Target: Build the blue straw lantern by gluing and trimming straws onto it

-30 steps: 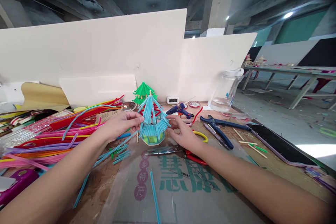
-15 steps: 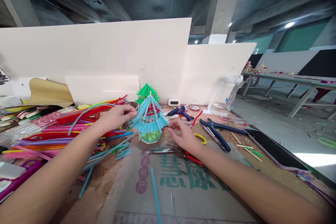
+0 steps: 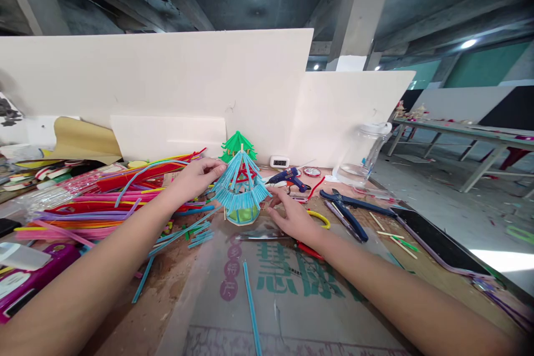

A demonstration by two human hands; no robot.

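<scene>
By the model [image 3: 241,193], our right hand [image 3: 292,216] spread, our left hand [image 3: 198,176] unclear in grip; a jug [image 3: 359,151] held water, scissors [image 3: 261,235] half-hidden.

In front of you, the small model pavilion [image 3: 242,199] sits upright on the tabletop [image 3: 137,317]: light-blue strips slope from its pale peak stick with gaps between them, a flared skirt of closely set blue strips rings it lower down, and a yellow-green base shows beneath.
</scene>
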